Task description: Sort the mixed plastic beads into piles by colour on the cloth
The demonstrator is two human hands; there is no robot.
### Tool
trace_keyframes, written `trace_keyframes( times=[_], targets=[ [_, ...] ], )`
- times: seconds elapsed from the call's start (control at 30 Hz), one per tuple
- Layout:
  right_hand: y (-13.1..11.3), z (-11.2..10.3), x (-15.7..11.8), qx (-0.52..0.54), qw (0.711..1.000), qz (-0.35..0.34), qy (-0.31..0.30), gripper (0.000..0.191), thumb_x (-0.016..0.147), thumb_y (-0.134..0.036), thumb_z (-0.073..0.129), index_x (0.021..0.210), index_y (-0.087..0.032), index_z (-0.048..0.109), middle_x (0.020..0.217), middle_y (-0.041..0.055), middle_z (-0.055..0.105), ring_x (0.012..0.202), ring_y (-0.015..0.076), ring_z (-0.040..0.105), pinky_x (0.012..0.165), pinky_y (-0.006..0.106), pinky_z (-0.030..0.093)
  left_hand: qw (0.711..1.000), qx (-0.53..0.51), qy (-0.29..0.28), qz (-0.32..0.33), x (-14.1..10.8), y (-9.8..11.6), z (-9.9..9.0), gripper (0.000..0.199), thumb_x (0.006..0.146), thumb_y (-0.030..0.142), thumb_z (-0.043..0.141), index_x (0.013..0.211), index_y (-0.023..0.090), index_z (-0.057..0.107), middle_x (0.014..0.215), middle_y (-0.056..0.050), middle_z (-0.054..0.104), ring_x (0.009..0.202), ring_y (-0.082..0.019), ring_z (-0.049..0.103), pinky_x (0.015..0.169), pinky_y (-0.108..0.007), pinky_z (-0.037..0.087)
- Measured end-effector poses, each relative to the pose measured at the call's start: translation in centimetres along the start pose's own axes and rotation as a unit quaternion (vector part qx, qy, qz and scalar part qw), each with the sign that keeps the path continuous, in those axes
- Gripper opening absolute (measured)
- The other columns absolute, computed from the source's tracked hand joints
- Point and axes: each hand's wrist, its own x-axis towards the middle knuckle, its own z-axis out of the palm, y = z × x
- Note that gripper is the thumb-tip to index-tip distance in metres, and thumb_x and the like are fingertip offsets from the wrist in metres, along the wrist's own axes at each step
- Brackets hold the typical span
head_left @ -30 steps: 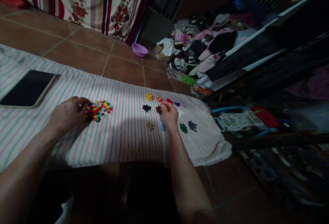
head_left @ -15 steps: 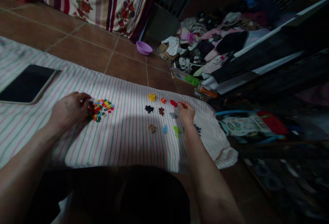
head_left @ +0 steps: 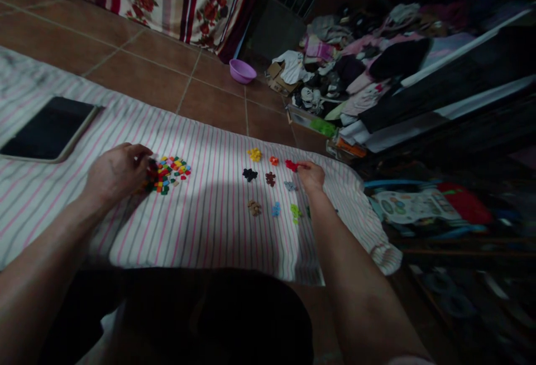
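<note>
My left hand rests at the left edge of a mixed pile of small colourful toy bricks, fingers curled; whatever is in them is hidden. My right hand has thumb and fingers pinched together at a little heap of red bricks, touching its right side. I cannot make out what is between those fingertips. Around it lie single-colour heaps: yellow, orange, black, brown, grey, tan, light blue and lime green. My right forearm partly covers darker bricks beside the lime ones.
A striped cloth covers the surface under the bricks. At the left lies a dark-screened tablet. Beyond, on the tiled floor, stands a purple basin. A clothes heap and a cluttered shelf are to the right.
The whole view has shifted, so the things appear a little farther right. My right hand's fingertips remain at the red heap, and my left hand stays at the mixed pile.
</note>
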Motion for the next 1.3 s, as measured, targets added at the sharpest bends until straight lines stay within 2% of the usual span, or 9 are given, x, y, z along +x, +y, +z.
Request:
trace_keyframes(
  times=[0.2, 0.37, 0.47, 0.63, 0.73, 0.83, 1.0, 1.13, 1.3],
  targets=[
    [-0.5, -1.3, -0.7, 0.046, 0.999, -0.008, 0.005, 0.01, 0.066, -0.022, 0.063, 0.071, -0.016, 0.07, 0.07, 0.0046, 0.069, 0.074, 0.0218, 0.066, 0.081, 0.04, 0.053, 1.0, -0.007, -0.001, 0.001, -0.4, -0.2, -0.7, 0.045, 0.089, 0.037, 0.034, 0.112, 0.016, 0.066, 0.107, -0.011, 0.067, 0.092, -0.029, 0.065, 0.078, -0.038, 0.048],
    [-3.5, -1.9, -3.0, 0.098, 0.994, -0.045, -0.02, 0.02, 0.069, -0.027, 0.06, 0.082, -0.016, 0.071, 0.08, 0.0061, 0.072, 0.08, 0.0208, 0.066, 0.086, 0.039, 0.051, 1.0, -0.015, 0.001, -0.002, -0.8, -1.1, -1.4, 0.046, 0.09, 0.032, 0.033, 0.116, 0.014, 0.065, 0.113, -0.013, 0.067, 0.098, -0.028, 0.065, 0.083, -0.038, 0.048],
    [-6.5, -1.1, -6.8, 0.147, 0.981, -0.093, -0.089, 0.028, 0.073, -0.036, 0.06, 0.09, -0.017, 0.072, 0.088, 0.0072, 0.073, 0.082, 0.0211, 0.066, 0.085, 0.039, 0.052, 1.0, -0.017, -0.009, 0.001, -0.9, -2.1, -1.4, 0.043, 0.089, 0.032, 0.034, 0.115, 0.018, 0.066, 0.114, -0.013, 0.068, 0.099, -0.025, 0.065, 0.082, -0.035, 0.049],
    [-12.3, 0.5, -15.9, 0.203, 0.945, -0.152, -0.208, 0.036, 0.074, -0.043, 0.061, 0.097, -0.017, 0.072, 0.09, 0.0074, 0.073, 0.078, 0.0196, 0.065, 0.078, 0.035, 0.053, 0.997, -0.045, -0.05, 0.026, -1.0, -3.8, -1.3, 0.04, 0.086, 0.03, 0.041, 0.115, 0.019, 0.067, 0.113, -0.013, 0.07, 0.1, -0.024, 0.066, 0.08, -0.033, 0.049],
    [-15.3, 0.7, -20.6, 0.202, 0.929, -0.182, -0.25, 0.032, 0.076, -0.041, 0.06, 0.096, -0.019, 0.073, 0.09, 0.0068, 0.072, 0.078, 0.0185, 0.065, 0.073, 0.033, 0.052, 0.992, -0.066, -0.09, 0.052, -1.0, -4.5, -1.3, 0.039, 0.082, 0.026, 0.046, 0.111, 0.018, 0.069, 0.108, -0.014, 0.072, 0.096, -0.025, 0.067, 0.079, -0.034, 0.049],
    [-17.3, 0.7, -23.3, 0.197, 0.92, -0.205, -0.269, 0.029, 0.078, -0.038, 0.058, 0.095, -0.021, 0.074, 0.093, 0.0069, 0.072, 0.079, 0.0181, 0.065, 0.072, 0.031, 0.052, 0.991, -0.072, -0.097, 0.059, -0.9, -4.9, -1.4, 0.036, 0.078, 0.022, 0.049, 0.107, 0.02, 0.071, 0.104, -0.012, 0.073, 0.093, -0.024, 0.068, 0.078, -0.032, 0.05],
    [-18.7, 1.8, -23.8, 0.173, 0.917, -0.239, -0.269, 0.029, 0.079, -0.037, 0.057, 0.095, -0.02, 0.074, 0.092, 0.0074, 0.07, 0.081, 0.0191, 0.064, 0.071, 0.031, 0.051, 0.991, -0.074, -0.099, 0.055, -0.8, -4.6, -1.0, 0.036, 0.081, 0.021, 0.046, 0.107, 0.021, 0.071, 0.102, -0.01, 0.073, 0.093, -0.022, 0.068, 0.078, -0.029, 0.049],
    [-18.9, 3.9, -23.2, 0.163, 0.92, -0.259, -0.246, 0.03, 0.082, -0.036, 0.052, 0.094, -0.021, 0.075, 0.089, 0.0069, 0.068, 0.078, 0.0182, 0.061, 0.07, 0.03, 0.051, 0.993, -0.062, -0.083, 0.054, -0.9, -3.5, -0.2, 0.037, 0.087, 0.023, 0.04, 0.107, 0.019, 0.071, 0.111, -0.013, 0.07, 0.098, -0.024, 0.067, 0.083, -0.032, 0.049],
    [-19.1, 6.4, -22.2, 0.17, 0.919, -0.277, -0.223, 0.028, 0.082, -0.034, 0.053, 0.096, -0.021, 0.075, 0.085, 0.0052, 0.063, 0.067, 0.0158, 0.057, 0.068, 0.029, 0.052, 0.994, -0.048, -0.062, 0.071, -0.9, -2.7, 0.6, 0.038, 0.09, 0.029, 0.038, 0.108, 0.019, 0.069, 0.106, -0.012, 0.07, 0.094, -0.022, 0.067, 0.079, -0.031, 0.049]
  ],
)
